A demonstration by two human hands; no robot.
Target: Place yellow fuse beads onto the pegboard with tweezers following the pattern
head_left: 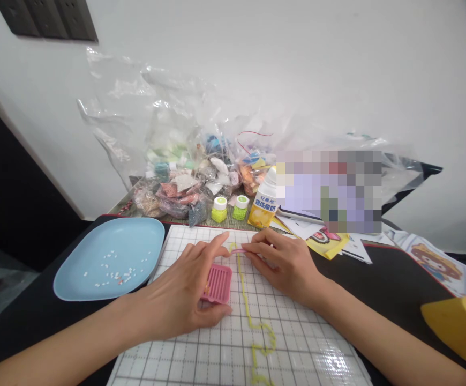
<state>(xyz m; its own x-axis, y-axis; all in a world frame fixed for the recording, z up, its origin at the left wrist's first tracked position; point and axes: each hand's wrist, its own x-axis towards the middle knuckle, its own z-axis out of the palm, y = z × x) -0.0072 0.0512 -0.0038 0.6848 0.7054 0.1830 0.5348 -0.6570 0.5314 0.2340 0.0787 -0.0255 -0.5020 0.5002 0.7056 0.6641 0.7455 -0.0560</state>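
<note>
My left hand point(185, 289) rests on a clear gridded pegboard point(305, 348), its fingers and thumb closed round a small pink ridged tray point(218, 282), with the index finger stretched toward the top of a line of yellow beads point(249, 311). My right hand point(283, 262) pinches a thin pink tool point(239, 251), whose tip touches the upper end of that bead line. The yellow line runs down the board and bends near the front.
A light blue plate point(110, 257) with scattered white beads lies at the left. Behind the board stand two green-capped bead jars point(230, 208), a small yellow carton point(263, 206) and a clear plastic bag point(185, 177) of bead packets. Papers lie right; a yellow tape roll point(458, 327) sits at the right edge.
</note>
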